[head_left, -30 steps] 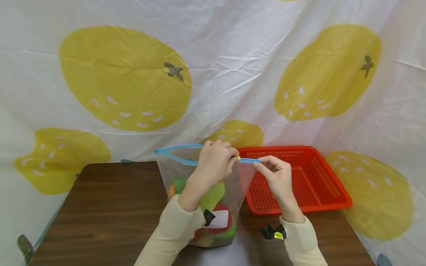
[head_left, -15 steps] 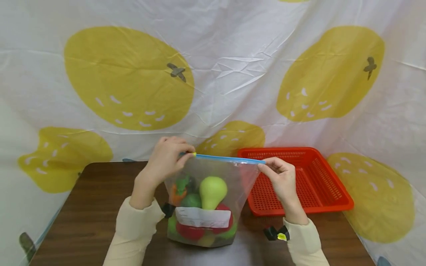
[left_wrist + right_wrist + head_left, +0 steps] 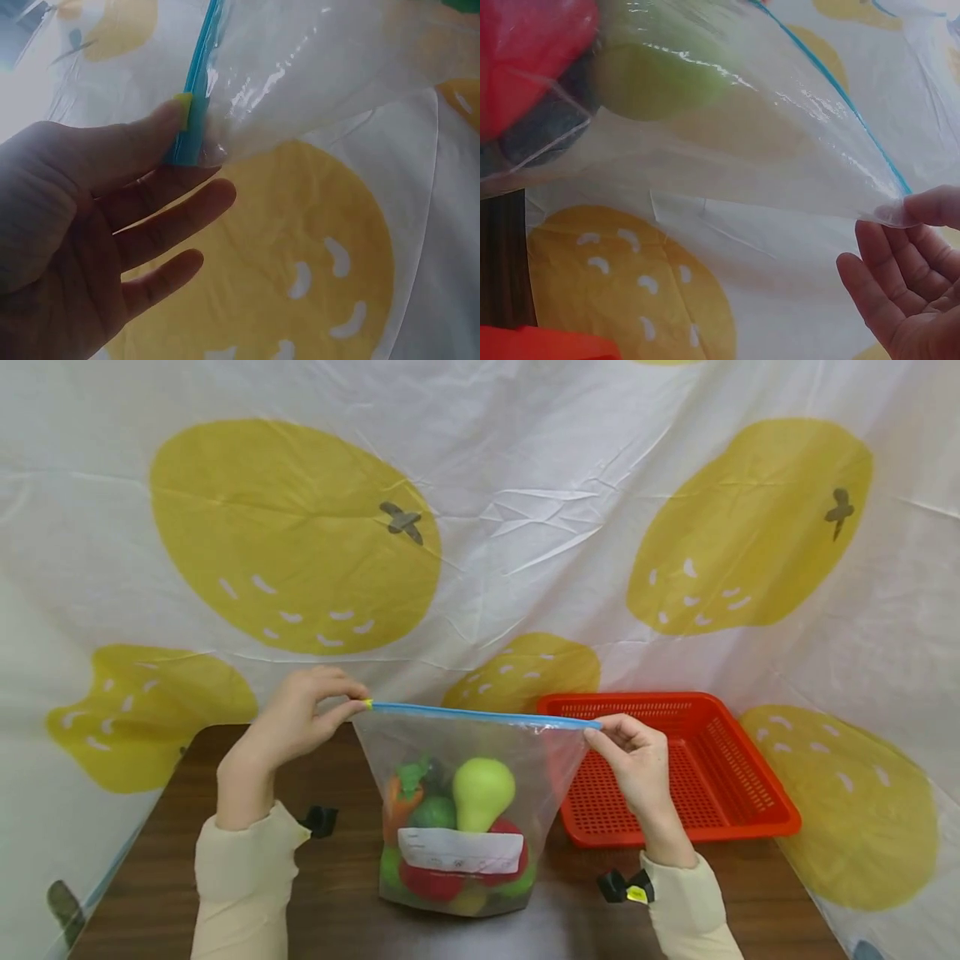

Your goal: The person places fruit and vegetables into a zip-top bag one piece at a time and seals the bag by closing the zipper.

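Note:
A clear zipper bag (image 3: 438, 743) stands upright on the table, its blue zip strip (image 3: 480, 716) drawn straight across the top. Inside sit a green pear (image 3: 482, 785), an orange carrot-like piece (image 3: 401, 802) with a green top, and red and green pieces low down, partly behind a white label (image 3: 461, 851). My left hand (image 3: 300, 710) pinches the yellow slider (image 3: 184, 111) at the strip's left end between thumb and forefinger, the other fingers spread. At the opposite end, my right hand (image 3: 637, 760) pinches the bag's top corner; the right wrist view shows thumb and forefinger on it.
A red perforated basket (image 3: 750, 835) stands on the right of the dark wooden table (image 3: 337, 893), just behind the right hand. A white cloth (image 3: 510, 460) printed with yellow fruit hangs behind the table.
My left hand has slid the yellow slider leftward from near the right corner to the left end, and the bag's mouth has closed behind it. The right hand has stayed at its corner.

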A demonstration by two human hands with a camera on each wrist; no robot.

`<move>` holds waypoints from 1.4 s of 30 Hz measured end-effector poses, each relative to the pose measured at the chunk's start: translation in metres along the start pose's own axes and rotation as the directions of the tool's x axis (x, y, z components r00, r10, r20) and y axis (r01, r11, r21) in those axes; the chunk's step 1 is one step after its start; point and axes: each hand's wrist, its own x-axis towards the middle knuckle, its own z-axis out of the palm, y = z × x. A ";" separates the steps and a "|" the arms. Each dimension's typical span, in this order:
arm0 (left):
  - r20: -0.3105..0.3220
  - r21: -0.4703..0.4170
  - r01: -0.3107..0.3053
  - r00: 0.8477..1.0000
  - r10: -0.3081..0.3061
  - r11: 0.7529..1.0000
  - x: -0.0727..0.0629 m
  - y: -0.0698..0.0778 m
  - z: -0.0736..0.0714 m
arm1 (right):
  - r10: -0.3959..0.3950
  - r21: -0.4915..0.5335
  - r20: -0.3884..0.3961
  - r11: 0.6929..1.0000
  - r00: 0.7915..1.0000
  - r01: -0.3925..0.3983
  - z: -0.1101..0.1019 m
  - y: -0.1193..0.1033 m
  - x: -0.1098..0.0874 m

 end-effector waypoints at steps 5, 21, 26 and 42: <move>-0.032 -0.107 0.079 0.996 -0.083 0.991 -0.010 -0.001 0.011 | 0.025 0.003 -0.004 1.000 1.000 -0.025 -0.002 0.003 -0.002; 0.429 -0.728 0.464 0.883 -0.192 0.506 -0.095 -0.039 0.103 | 0.051 0.108 -0.035 0.993 0.998 -0.047 0.000 0.016 -0.007; 0.397 -0.767 0.407 0.908 -0.130 0.496 -0.102 -0.039 0.118 | 0.074 0.172 0.057 0.982 0.996 -0.083 0.001 0.028 -0.016; 0.311 -0.763 0.410 0.910 -0.273 0.499 -0.106 -0.029 0.144 | 0.409 -0.039 0.217 0.911 0.886 -0.411 0.011 0.074 -0.085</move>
